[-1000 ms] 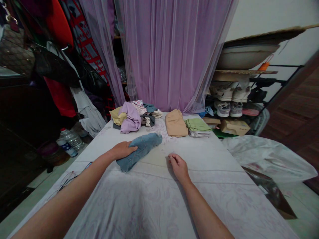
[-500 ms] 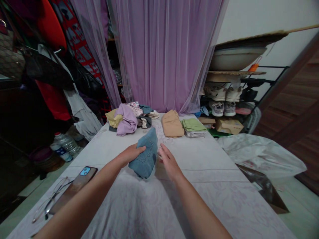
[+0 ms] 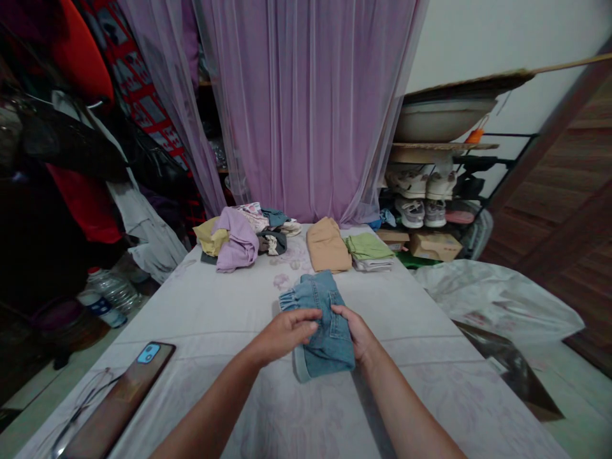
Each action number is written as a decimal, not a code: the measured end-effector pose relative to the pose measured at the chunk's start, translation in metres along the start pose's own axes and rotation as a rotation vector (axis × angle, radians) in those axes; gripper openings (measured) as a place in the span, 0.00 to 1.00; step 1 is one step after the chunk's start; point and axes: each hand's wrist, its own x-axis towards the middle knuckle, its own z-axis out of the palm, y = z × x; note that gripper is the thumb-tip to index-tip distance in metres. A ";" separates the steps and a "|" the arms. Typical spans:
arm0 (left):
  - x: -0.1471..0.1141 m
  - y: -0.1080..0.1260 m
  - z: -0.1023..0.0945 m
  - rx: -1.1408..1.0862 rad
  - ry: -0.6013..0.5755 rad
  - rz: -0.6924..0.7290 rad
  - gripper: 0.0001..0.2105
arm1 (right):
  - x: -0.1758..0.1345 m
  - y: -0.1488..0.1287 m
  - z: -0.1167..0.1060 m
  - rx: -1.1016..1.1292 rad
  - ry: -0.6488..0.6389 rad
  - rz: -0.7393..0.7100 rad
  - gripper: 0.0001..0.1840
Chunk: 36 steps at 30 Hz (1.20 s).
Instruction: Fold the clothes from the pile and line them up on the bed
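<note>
A folded pair of blue denim pants (image 3: 321,344), with a gathered elastic edge and a stitched pocket, is in front of me. My right hand (image 3: 356,328) grips its right side, thumb on top and the other fingers partly hidden behind it. Over its left part is my left hand (image 3: 289,331), fingers stretched out and thumb apart, at the surface of the cloth. Beyond the pants lies a folded tan garment (image 3: 327,245). To its right is a small stack with a folded green cloth (image 3: 368,246) on top.
A loose heap of clothes with a lilac piece (image 3: 236,239) lies at the back left of the sheet-covered bed (image 3: 229,306). A phone (image 3: 122,395) and eyeglasses (image 3: 79,411) rest at the front left. A shoe rack (image 3: 430,178) and plastic bag (image 3: 502,299) are on the right.
The denim pants have moved right and nearer and now show their pocketed side. My left hand has let go of the edge; my right hand has taken hold. The view has shifted slightly.
</note>
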 end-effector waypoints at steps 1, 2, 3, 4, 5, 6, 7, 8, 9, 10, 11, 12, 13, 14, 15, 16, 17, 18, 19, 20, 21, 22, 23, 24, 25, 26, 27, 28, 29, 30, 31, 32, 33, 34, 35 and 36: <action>-0.001 0.000 -0.007 -0.030 0.086 -0.002 0.26 | 0.001 -0.005 -0.003 0.013 -0.015 0.029 0.22; -0.002 -0.002 -0.016 -0.059 0.197 0.008 0.27 | 0.004 -0.012 -0.005 0.030 -0.029 0.066 0.23; -0.002 -0.005 -0.025 -0.085 0.319 0.024 0.29 | 0.008 -0.021 -0.006 0.042 -0.031 0.092 0.24; -0.002 -0.010 -0.035 -0.101 0.436 0.034 0.30 | 0.014 -0.032 -0.006 0.040 -0.011 0.083 0.24; -0.001 -0.017 -0.044 -0.095 0.539 0.031 0.31 | 0.021 -0.046 -0.007 0.031 0.018 0.061 0.24; 0.000 -0.027 -0.053 -0.072 0.613 0.014 0.32 | 0.030 -0.060 -0.007 0.019 0.045 0.031 0.24; 0.001 -0.038 -0.061 -0.042 0.665 -0.013 0.33 | 0.040 -0.076 -0.008 -0.002 0.068 -0.007 0.24; 0.003 -0.049 -0.067 -0.010 0.700 -0.037 0.34 | 0.051 -0.091 -0.009 -0.031 0.086 -0.054 0.23; 0.004 -0.061 -0.071 0.020 0.721 -0.051 0.34 | 0.063 -0.107 -0.010 -0.071 0.103 -0.103 0.23; 0.005 -0.072 -0.073 0.050 0.721 -0.054 0.33 | 0.076 -0.122 -0.012 -0.117 0.128 -0.159 0.23; 0.006 -0.081 -0.075 0.081 0.719 -0.050 0.31 | 0.089 -0.136 -0.014 -0.162 0.168 -0.229 0.23; 0.006 -0.087 -0.075 0.106 0.712 -0.043 0.29 | 0.102 -0.149 -0.017 -0.196 0.205 -0.292 0.23; 0.006 -0.092 -0.074 0.123 0.706 -0.035 0.28 | 0.115 -0.161 -0.020 -0.214 0.237 -0.345 0.23; 0.006 -0.095 -0.072 0.127 0.706 -0.029 0.27 | 0.128 -0.171 -0.023 -0.220 0.262 -0.383 0.23; 0.005 -0.096 -0.071 0.116 0.710 -0.026 0.26 | 0.140 -0.180 -0.026 -0.221 0.270 -0.405 0.23; 0.005 -0.096 -0.070 0.093 0.716 -0.026 0.26 | 0.151 -0.187 -0.030 -0.224 0.263 -0.409 0.24; 0.005 -0.095 -0.069 0.062 0.724 -0.028 0.27 | 0.161 -0.191 -0.035 -0.237 0.254 -0.399 0.24; 0.004 -0.095 -0.068 0.029 0.729 -0.031 0.27 | 0.170 -0.193 -0.040 -0.279 0.263 -0.377 0.24; 0.004 -0.095 -0.068 -0.002 0.734 -0.034 0.27 | 0.178 -0.192 -0.046 -0.347 0.296 -0.347 0.24; 0.004 -0.095 -0.068 -0.026 0.737 -0.037 0.27 | 0.184 -0.187 -0.052 -0.427 0.348 -0.315 0.22; 0.004 -0.096 -0.068 -0.041 0.740 -0.039 0.28 | 0.190 -0.181 -0.058 -0.522 0.422 -0.284 0.20; 0.004 -0.097 -0.068 -0.048 0.743 -0.040 0.28 | 0.195 -0.172 -0.063 -0.593 0.490 -0.262 0.17; 0.004 -0.099 -0.069 -0.048 0.745 -0.041 0.28 | 0.199 -0.164 -0.069 -0.646 0.547 -0.249 0.16; 0.004 -0.100 -0.070 -0.041 0.745 -0.042 0.28 | 0.203 -0.155 -0.073 -0.695 0.599 -0.241 0.15; 0.004 -0.102 -0.070 -0.028 0.744 -0.042 0.27 | 0.206 -0.148 -0.076 -0.740 0.641 -0.239 0.14; 0.003 -0.103 -0.071 -0.014 0.739 -0.042 0.27 | 0.209 -0.143 -0.078 -0.797 0.680 -0.238 0.14; 0.003 -0.105 -0.071 0.002 0.737 -0.041 0.27 | 0.212 -0.141 -0.079 -0.860 0.716 -0.237 0.15; 0.003 -0.106 -0.071 0.019 0.735 -0.041 0.26 | 0.214 -0.140 -0.079 -0.924 0.746 -0.236 0.16; 0.002 -0.107 -0.071 0.036 0.733 -0.042 0.26 | 0.216 -0.141 -0.078 -0.987 0.770 -0.235 0.18; 0.002 -0.108 -0.071 0.053 0.732 -0.043 0.26 | 0.217 -0.143 -0.077 -1.047 0.789 -0.235 0.20; 0.001 -0.109 -0.072 0.067 0.730 -0.043 0.26 | 0.218 -0.145 -0.076 -1.101 0.803 -0.235 0.23; 0.001 -0.110 -0.072 0.075 0.730 -0.041 0.26 | 0.217 -0.147 -0.074 -1.151 0.814 -0.236 0.27; 0.001 -0.110 -0.071 0.076 0.731 -0.037 0.25 | 0.215 -0.149 -0.072 -1.193 0.821 -0.238 0.29; 0.001 -0.110 -0.071 0.072 0.732 -0.033 0.25 | 0.213 -0.149 -0.070 -1.223 0.826 -0.241 0.31; 0.001 -0.110 -0.071 0.068 0.733 -0.029 0.25 | 0.209 -0.148 -0.067 -1.261 0.832 -0.253 0.32; 0.001 -0.109 -0.071 0.066 0.734 -0.027 0.24 | 0.206 -0.147 -0.064 -1.321 0.836 -0.284 0.31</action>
